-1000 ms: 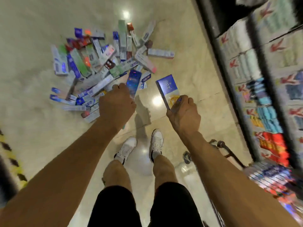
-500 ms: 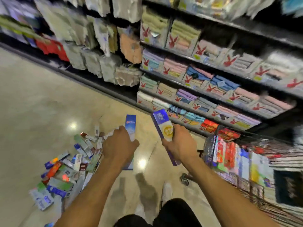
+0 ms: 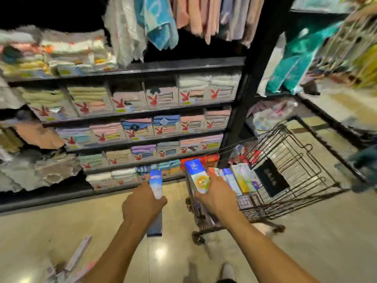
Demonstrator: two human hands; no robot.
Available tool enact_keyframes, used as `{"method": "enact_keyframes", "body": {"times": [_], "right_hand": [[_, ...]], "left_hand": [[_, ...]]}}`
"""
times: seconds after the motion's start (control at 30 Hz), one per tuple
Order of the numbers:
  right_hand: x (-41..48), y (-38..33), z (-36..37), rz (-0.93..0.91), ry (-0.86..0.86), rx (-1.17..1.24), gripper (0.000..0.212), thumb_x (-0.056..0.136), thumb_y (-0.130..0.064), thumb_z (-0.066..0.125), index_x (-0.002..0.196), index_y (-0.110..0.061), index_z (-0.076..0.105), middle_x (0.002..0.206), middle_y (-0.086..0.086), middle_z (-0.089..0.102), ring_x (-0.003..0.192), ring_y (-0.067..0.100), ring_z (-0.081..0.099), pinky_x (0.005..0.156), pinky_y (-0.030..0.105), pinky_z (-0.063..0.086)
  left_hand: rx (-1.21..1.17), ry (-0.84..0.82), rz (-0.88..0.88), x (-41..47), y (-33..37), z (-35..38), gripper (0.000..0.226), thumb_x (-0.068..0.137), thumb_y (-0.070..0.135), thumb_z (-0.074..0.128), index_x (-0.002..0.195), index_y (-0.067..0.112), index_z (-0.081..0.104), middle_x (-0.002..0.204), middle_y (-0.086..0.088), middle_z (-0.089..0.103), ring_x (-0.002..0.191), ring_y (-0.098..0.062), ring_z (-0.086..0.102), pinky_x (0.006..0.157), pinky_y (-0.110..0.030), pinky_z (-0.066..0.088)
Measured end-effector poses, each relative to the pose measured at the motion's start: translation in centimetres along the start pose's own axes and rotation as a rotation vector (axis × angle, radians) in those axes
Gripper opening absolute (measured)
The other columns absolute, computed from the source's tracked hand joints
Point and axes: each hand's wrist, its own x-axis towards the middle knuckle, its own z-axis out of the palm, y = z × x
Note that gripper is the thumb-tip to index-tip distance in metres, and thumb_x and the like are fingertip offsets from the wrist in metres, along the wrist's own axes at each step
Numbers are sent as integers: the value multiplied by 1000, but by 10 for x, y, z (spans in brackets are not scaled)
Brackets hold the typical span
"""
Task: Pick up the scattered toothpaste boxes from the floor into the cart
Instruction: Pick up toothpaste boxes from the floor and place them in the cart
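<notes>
My left hand (image 3: 141, 204) grips a long blue toothpaste box (image 3: 155, 183), held upright in front of the shelf. My right hand (image 3: 216, 196) grips a larger blue and white box (image 3: 196, 174) with a yellow round mark, at the near left corner of the wire cart (image 3: 289, 160). Several toothpaste boxes (image 3: 238, 178) stand packed in the cart's near end. At the bottom left, a few scattered boxes (image 3: 78, 255) lie blurred on the floor.
Black store shelves (image 3: 142, 111) stacked with folded towels fill the wall ahead. Hanging towels (image 3: 159, 23) drape above. The cart's far half is bare wire with a dark label plate (image 3: 271, 178). Glossy tile floor (image 3: 40, 231) lies around my feet.
The view has swung up from the floor pile to the shelf and cart. Both hands, each still holding its box, have moved right toward the cart's near end.
</notes>
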Motion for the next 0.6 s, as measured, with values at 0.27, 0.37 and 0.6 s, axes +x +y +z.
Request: {"method": "enact_keyframes", "body": {"times": [0.27, 0.37, 0.6], "right_hand": [[62, 134, -60, 79, 42, -39, 68, 77, -66, 70, 117, -14, 53, 112, 5, 59, 105, 28, 62, 78, 40, 53], [87, 176, -78, 99, 35, -61, 64, 79, -61, 70, 118, -13, 53, 114, 4, 57, 106, 28, 62, 78, 38, 53], [140, 234, -95, 188, -7, -42, 70, 77, -69, 66, 119, -15, 54, 117, 5, 58, 106, 29, 62, 79, 40, 53]], "left_hand": [[58, -27, 34, 16, 139, 54, 45, 79, 59, 65, 100, 23, 47, 97, 0, 63, 89, -24, 66, 64, -28, 42], [18, -50, 32, 26, 177, 80, 55, 77, 64, 65, 110, 22, 54, 103, -1, 66, 93, -25, 67, 67, -29, 48], [61, -116, -20, 58, 237, 118, 63, 78, 68, 60, 114, 17, 52, 111, -4, 65, 101, -27, 65, 81, -35, 53]]}}
